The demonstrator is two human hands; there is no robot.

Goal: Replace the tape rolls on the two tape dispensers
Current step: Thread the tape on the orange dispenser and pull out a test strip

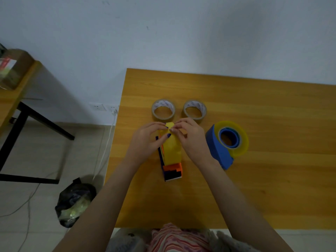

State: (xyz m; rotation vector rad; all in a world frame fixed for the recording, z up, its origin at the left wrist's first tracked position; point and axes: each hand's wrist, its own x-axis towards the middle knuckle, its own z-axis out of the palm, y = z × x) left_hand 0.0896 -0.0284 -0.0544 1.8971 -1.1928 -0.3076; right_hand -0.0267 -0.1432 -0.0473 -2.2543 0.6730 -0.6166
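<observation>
Orange dispenser (172, 171): lies on the wooden table (254, 179), near its left edge, long axis toward the person; orange and dark blue body, a yellow tape roll (172, 148) mounted on it.
Tape end: a yellow tab at the far side of the roll, lifted between both hands.
Left hand (145, 140): fingers curled, thumb and fingertips pinching the tape end from the left; dark nail polish visible.
Right hand (190, 137): fingers bent, pinching the same tape end from the right; fingertips of the two hands almost touching.
Blue dispenser (218, 151): just right of the right hand, on its side, loaded with a yellowish clear roll (241, 140).
Spare rolls: left brown roll (163, 110) and right brown roll (195, 110), flat, side by side, just beyond the hands.
Floor, left of table: black bag (72, 202), white cable (105, 151).
</observation>
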